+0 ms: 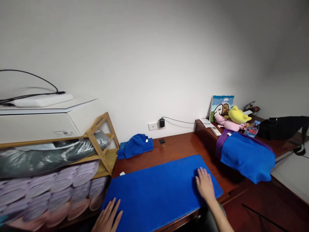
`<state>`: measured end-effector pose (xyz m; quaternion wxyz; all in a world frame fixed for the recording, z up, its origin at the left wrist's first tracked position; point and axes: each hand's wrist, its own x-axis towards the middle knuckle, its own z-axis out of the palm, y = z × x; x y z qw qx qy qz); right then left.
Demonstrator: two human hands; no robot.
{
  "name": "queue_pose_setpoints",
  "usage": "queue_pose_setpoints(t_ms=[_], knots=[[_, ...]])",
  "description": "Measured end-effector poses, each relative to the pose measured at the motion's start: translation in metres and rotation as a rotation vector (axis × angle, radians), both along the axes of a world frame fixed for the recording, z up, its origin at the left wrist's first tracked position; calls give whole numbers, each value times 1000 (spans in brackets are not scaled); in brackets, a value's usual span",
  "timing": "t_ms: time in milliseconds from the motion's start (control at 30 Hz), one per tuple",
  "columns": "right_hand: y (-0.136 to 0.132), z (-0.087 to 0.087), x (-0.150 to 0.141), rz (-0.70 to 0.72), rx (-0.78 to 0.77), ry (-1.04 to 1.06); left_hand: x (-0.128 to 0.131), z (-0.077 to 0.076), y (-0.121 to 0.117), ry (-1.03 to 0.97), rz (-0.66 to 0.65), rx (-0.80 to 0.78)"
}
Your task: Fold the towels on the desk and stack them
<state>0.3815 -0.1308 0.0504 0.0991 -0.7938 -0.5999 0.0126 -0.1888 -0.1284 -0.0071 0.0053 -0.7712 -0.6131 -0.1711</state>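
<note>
Your left hand (108, 217) is at the near left corner of the big blue cloth (156, 190). Its fingers are wide, with gaps between them, and point up and a bit right. Your right hand (205, 185) is palm down by the cloth's right end, its fingers a little apart and pointing away from you. That arm reaches in from the bottom right. Both hands hold nothing. I can't tell how hard you press.

The cloth lies flat across the brown desk (181, 145), long side toward you. Having one hand near each end probably helps make it smooth.

To your left, slippers (64, 180) sit in rows on a wooden rack (101, 145), maybe to save room. To your right, a smaller blue cloth (247, 154) and a purple cloth (220, 146) hang over a ledge, likely to leave the desk top free.

Farther back, more blue cloths (137, 146) sit in a pile near the wall, perhaps to be out of your way. A black plug (162, 122) is in the wall.
</note>
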Motion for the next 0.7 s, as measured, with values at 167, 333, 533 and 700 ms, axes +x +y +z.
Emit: queue_pose_setpoints(t_ms=[167, 333, 533, 700], knots=[[65, 25, -155, 488, 67, 212, 45, 44, 71, 46, -31, -68], [111, 13, -166, 521, -34, 250, 28, 40, 114, 92, 85, -116], [136, 5, -25, 194, -168, 97, 7, 21, 118, 89, 108, -94], [140, -9, 64, 33, -197, 34, 13, 26, 117, 71, 123, -105]])
